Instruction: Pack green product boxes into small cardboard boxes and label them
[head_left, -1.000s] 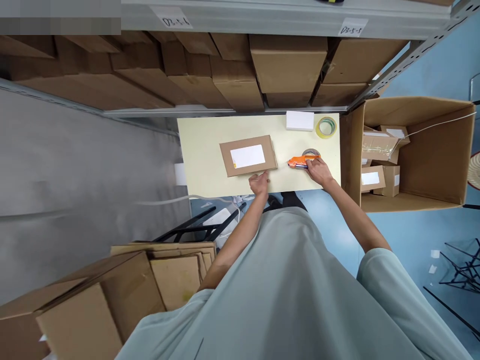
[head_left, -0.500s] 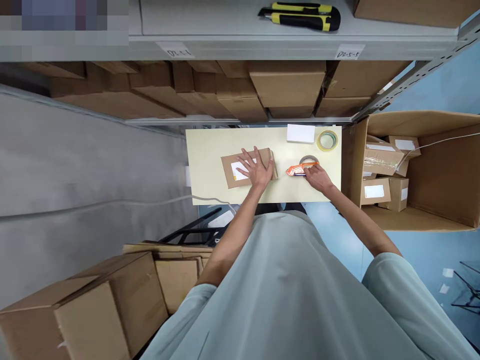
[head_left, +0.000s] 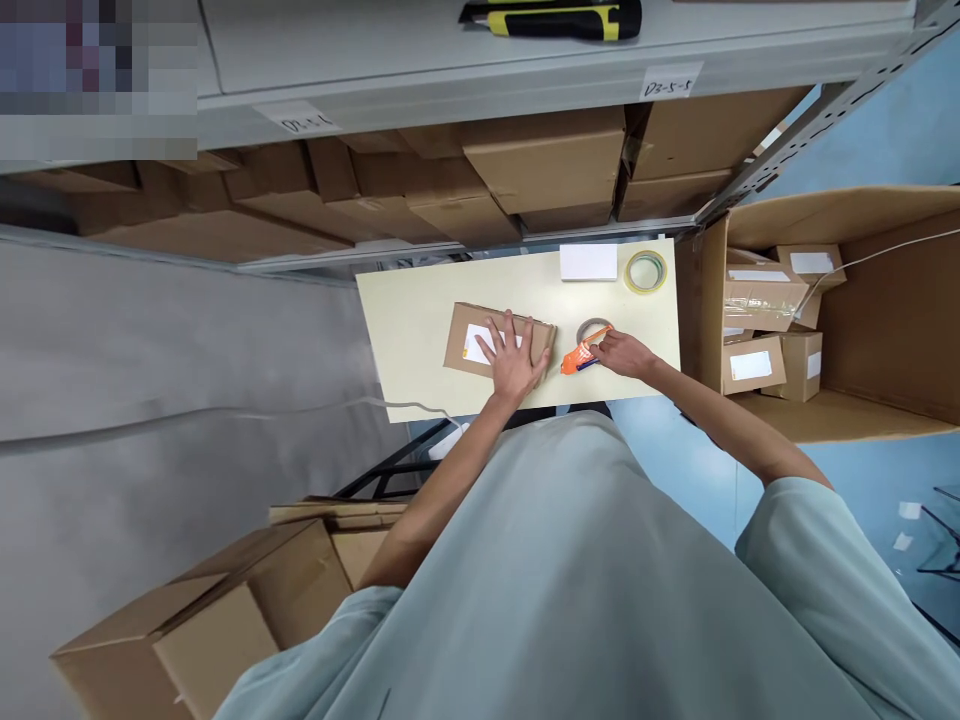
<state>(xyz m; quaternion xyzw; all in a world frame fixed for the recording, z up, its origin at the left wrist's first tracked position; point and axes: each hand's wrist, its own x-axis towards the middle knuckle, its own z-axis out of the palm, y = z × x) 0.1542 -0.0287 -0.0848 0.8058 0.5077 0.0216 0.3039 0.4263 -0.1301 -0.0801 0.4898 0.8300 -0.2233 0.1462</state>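
A small cardboard box (head_left: 466, 338) with a white label lies on the pale table (head_left: 409, 300). My left hand (head_left: 515, 365) rests on its top with fingers spread, covering part of the label. Close to the box's right end, my right hand (head_left: 624, 354) is closed around an orange tape dispenser (head_left: 576, 358). The dispenser carries a tape roll (head_left: 583, 328), and its front end tilts toward the table's near edge. What seems to be a clear strip of tape between the dispenser and the box is hard to make out.
A yellowish tape roll (head_left: 646, 272) and a white stack (head_left: 589, 262) sit at the table's back. Right of the table stands a large carton (head_left: 885, 350) holding several labelled boxes. A shelf (head_left: 420, 95) with a utility knife (head_left: 559, 20) overhangs the back.
The box has turned, and its right end now points nearer my body. The tape dispenser has shifted left and tilted in my right hand. The whole view has rotated slightly.
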